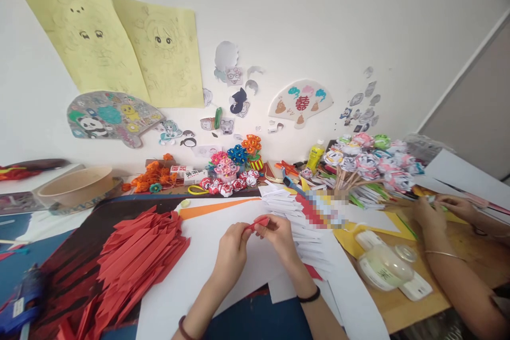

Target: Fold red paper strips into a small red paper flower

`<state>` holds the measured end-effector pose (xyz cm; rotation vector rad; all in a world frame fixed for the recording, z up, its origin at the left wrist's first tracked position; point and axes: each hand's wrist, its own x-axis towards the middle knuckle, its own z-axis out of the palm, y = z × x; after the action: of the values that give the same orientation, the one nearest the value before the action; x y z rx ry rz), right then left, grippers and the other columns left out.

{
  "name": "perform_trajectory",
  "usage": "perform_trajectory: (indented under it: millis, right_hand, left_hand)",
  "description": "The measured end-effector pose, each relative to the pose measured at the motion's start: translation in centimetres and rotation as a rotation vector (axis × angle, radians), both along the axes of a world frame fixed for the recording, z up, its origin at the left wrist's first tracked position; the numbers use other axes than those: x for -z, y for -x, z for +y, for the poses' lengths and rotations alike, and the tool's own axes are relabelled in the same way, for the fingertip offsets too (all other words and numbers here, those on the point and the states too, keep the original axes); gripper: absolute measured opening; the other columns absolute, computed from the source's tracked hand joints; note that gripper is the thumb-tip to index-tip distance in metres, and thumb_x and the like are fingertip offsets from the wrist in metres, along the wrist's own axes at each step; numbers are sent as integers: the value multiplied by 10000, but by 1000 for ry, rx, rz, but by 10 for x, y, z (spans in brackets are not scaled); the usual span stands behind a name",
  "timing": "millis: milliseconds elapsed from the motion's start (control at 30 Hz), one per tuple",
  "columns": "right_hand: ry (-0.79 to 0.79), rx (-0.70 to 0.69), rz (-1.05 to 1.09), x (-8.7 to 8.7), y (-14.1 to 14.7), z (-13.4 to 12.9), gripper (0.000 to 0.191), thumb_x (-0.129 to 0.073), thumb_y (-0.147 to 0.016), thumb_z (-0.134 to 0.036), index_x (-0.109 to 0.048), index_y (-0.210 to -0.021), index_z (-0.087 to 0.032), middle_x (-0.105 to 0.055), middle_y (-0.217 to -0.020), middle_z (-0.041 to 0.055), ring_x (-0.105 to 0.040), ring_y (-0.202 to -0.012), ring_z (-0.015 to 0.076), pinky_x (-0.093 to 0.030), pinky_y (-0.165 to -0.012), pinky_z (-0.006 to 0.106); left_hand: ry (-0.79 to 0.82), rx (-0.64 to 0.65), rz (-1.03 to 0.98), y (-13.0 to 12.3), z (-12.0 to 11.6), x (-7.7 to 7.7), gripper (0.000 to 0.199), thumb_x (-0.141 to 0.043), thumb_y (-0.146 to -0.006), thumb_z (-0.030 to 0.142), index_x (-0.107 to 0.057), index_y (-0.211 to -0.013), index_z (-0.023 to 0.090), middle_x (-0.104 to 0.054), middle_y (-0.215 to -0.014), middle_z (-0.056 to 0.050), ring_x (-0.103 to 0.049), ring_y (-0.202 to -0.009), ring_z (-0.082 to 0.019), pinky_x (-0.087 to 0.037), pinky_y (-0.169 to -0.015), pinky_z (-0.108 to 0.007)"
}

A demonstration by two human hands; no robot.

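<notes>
A small folded piece of red paper [261, 221] is pinched between my left hand [235, 244] and my right hand [277, 236], over white sheets [179, 287]. The fingers of both hands are closed on it, the fingertips almost touching. To the left lies a large heap of folded red paper strips [139, 260]. A stack of folded white paper strips [282, 202] spreads out behind and right of my right hand.
Paper flowers [366, 162] and a yellow bottle [315, 155] stand at the back. Right, a glass jar [384, 265] lies near another person's hands [432, 215]. A blue glue gun [27, 297] is at far left, below a beige bowl [75, 186].
</notes>
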<state>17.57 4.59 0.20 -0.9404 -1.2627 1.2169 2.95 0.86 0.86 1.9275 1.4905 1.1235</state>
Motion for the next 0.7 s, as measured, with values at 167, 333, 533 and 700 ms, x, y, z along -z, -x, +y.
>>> perform_trajectory:
  millis: [167, 333, 533, 700]
  right_hand:
    - [-43, -15, 59, 6, 9, -2, 304, -761, -714, -424, -713, -824, -145, -681, -763, 61, -588, -672, 168, -466, -618, 275]
    - [-92, 123, -103, 6, 6, -4, 316, -718, -759, -443, -682, -683, -139, -624, -615, 30, -546, -597, 153, -429, -574, 262]
    - [-96, 280, -71, -3, -17, 0, 320, -722, -752, -454, -671, -685, -146, -633, -611, 20, -560, -595, 156, -435, -586, 259]
    - [-42, 402, 87, -3, -29, 3, 304, -761, -719, -435, -670, -705, -145, -620, -597, 12, -546, -578, 147, -430, -575, 257]
  left_hand:
    - [41, -18, -142, 1, 3, 8, 277, -396, -953, 360, -620, -946, 197, -678, -946, -61, -608, -864, -200, -441, -782, -302]
    - [59, 50, -122, -3, 5, 6, 332, -356, -964, 378, -621, -902, 188, -676, -859, -39, -594, -769, -174, -430, -715, -264]
    - [71, 226, 127, 4, 46, -19, 463, -247, -994, 359, -659, -888, 176, -703, -839, -33, -628, -761, -156, -450, -702, -238]
    - [-27, 54, 487, -14, 140, -20, 254, -443, -902, 157, -668, -1019, 179, -720, -947, -65, -656, -893, -177, -463, -791, -257]
